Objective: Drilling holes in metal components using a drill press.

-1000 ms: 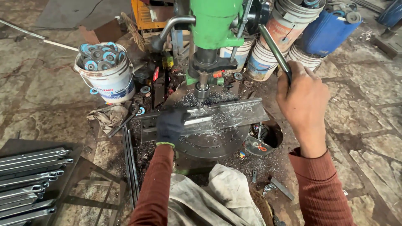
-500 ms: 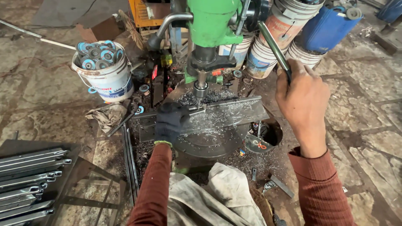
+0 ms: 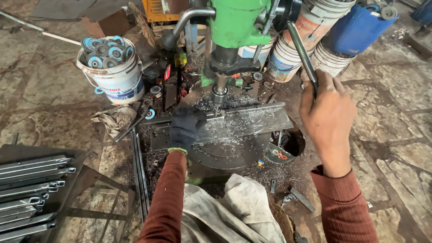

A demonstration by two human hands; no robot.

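While the gloved left hand [image 3: 184, 127] presses flat on the metal plate [image 3: 234, 123] mid-frame, the right hand [image 3: 327, 118] grips the drill's black lever [image 3: 300, 49], seemingly tightly, near white labelled buckets [image 3: 288, 56] at upper right.

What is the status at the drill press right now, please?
Left hand, gloved, pressing flat steel plate on round table. Right hand shut on feed lever. Drill bit at plate; metal shavings around it.

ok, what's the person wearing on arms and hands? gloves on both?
Only one. The left hand wears a dark knit glove with a green-yellow cuff band; the right hand is bare. Both arms are in rust-red ribbed long sleeves, reaching to the wrists. No watch, rings or markings visible.
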